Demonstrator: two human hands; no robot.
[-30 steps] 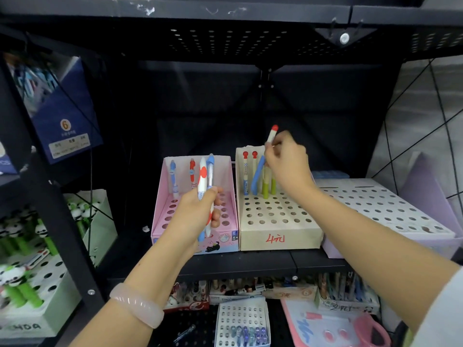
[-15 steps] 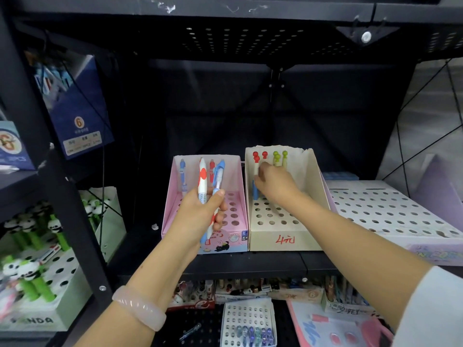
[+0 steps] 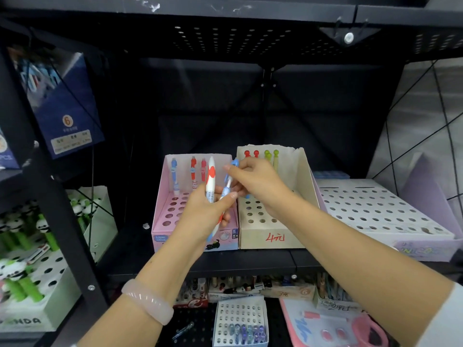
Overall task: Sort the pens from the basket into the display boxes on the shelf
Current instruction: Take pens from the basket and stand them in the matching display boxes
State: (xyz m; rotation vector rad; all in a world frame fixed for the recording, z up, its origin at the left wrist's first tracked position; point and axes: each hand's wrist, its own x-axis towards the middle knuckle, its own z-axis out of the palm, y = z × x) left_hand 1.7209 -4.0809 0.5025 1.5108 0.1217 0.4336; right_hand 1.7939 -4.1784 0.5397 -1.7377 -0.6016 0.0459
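My left hand [image 3: 205,216] grips two pens in front of the pink display box [image 3: 162,216]: a white pen with red spots [image 3: 210,181] and a blue pen [image 3: 229,181]. My right hand [image 3: 258,186] pinches the top part of the blue pen. The pink box holds a blue pen [image 3: 174,176] and two red ones [image 3: 193,172] in its back row. The beige display box [image 3: 270,236] beside it holds red-topped [image 3: 251,154] and green-topped pens [image 3: 271,156] at the back. The basket is out of sight.
A large lilac display box [image 3: 390,216] with many holes stands to the right. Panda pens in green boxes [image 3: 22,249] fill the left shelf unit. A black shelf board [image 3: 225,33] hangs overhead. Lower shelves hold more pen boxes [image 3: 240,321].
My right hand left the beige box after setting a red-topped pen in it and moved left to the blue pen that my left hand holds. The camera dipped slightly.
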